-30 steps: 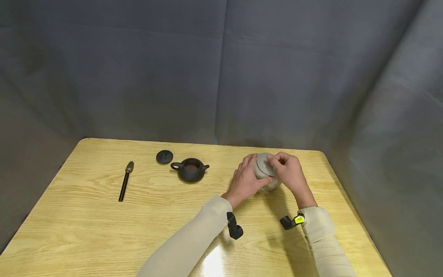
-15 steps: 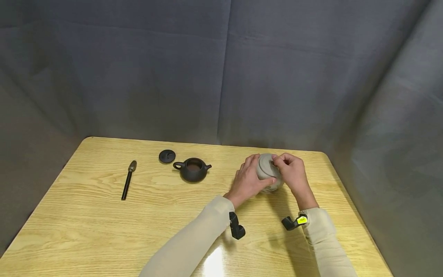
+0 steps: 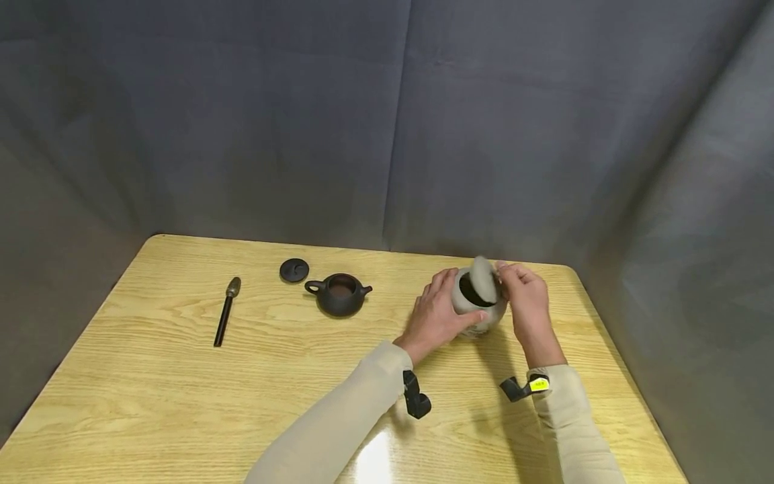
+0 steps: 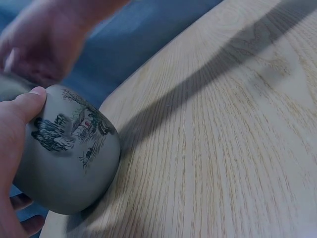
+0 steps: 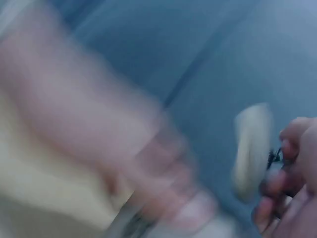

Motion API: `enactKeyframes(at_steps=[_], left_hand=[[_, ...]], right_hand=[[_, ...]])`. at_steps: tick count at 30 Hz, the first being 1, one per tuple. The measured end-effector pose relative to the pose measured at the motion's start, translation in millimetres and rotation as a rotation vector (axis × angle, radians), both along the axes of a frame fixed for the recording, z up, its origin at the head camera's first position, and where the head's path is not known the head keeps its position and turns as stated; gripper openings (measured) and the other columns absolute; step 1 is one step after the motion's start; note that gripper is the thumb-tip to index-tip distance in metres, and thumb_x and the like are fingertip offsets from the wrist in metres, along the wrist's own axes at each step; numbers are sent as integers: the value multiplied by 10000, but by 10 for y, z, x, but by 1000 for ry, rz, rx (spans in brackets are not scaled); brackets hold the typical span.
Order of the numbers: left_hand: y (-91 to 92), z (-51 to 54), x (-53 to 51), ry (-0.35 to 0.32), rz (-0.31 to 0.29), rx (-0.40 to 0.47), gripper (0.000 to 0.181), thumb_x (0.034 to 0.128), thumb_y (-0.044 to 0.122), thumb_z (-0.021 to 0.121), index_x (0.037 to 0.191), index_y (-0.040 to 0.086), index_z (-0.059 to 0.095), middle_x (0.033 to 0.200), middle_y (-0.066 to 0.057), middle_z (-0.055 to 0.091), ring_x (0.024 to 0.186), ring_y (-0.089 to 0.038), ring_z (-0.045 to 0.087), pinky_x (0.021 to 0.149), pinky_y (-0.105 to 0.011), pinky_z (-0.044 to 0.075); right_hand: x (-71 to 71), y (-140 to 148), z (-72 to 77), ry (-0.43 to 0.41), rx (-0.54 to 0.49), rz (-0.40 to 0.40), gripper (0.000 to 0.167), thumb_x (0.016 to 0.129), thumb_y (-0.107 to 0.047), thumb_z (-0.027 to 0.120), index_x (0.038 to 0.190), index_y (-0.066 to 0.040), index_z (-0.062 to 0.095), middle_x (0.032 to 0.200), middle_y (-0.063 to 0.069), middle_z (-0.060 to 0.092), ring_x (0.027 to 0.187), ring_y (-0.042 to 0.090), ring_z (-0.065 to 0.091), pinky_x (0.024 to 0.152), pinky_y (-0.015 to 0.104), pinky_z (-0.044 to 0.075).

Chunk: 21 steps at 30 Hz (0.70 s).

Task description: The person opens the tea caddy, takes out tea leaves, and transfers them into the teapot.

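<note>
Right grip [image 3: 527,299] is pinching the grey lid [image 3: 484,281], seemingly by its knob, and is holding it tipped up steeply over the right side of the jar [image 3: 497,312]. Half a second ago that lid was sitting on the jar; now its dark mouth [image 3: 469,292] is showing, so the opening-up is, as far as one can judge, well under way, though the lid is not yet being carried clear. Whether its lower edge is touching the rim is hard to tell, since motion is blurring it in the right wrist view. Left grip [image 3: 440,310] is staying wrapped round the jar, its thumb lying across the near side below the mouth, and is apparently steadying the body against the pull. Meanwhile the jar is remaining in place toward the right rear of the bench [image 3: 302,403], its painted landscape facing the left wrist camera. Well apart on the left, the dark teapot [image 3: 340,302], the black lid [image 3: 294,270] and the black-handled tool [image 3: 222,323] are lying untouched.
</note>
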<state>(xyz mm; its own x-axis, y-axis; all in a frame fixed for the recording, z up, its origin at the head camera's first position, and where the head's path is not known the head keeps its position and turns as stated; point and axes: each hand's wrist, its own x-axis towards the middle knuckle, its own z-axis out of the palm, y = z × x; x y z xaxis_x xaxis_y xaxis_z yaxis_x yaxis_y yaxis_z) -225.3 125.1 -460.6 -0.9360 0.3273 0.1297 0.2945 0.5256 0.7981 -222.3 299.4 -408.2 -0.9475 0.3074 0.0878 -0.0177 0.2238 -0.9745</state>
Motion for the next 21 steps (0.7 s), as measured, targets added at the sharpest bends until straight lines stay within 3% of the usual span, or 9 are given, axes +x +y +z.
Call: enactKeyframes(at_steps=[3,6,8,14,21], left_hand=[[13,-4,11,2,0,3,969,920,578,793,1674,190,325,1712,-23,376,1444,-265,511,1133,-493,454],[9,-14,12,-9,-3,17,979,920,569,798,1680,187,314,1719,-22,363,1460,-273,497,1143,-500,443],[-3,-11,1,-17,-2,21,980,922,568,795,1685,197,304,1724,-18,354,1476,-273,483,1158,-506,433],[1,-15,0,-25,-1,17,976,924,567,793,1687,207,301,1726,-19,349,1498,-283,466,1174,-519,426],[3,-2,22,-14,1,27,967,922,568,795,1682,214,312,1724,-19,351,1491,-293,472,1176,-531,425]], right_hand=[[59,90,186,55,13,-52,404,1049,-282,680,703,-106,567,621,-110,478,605,73,455,585,225,406],[128,166,328,42,216,-43,362,1030,-333,709,785,-96,587,657,-118,462,621,83,425,572,244,376],[155,200,370,17,287,-21,347,1014,-351,735,842,-88,590,699,-121,461,648,86,418,581,254,376],[223,345,314,-26,342,-24,353,988,-318,778,864,-84,545,728,-117,465,662,75,415,586,244,384],[284,583,192,-114,488,-56,348,1019,-343,726,907,-59,559,763,-68,478,665,89,432,592,255,398]])
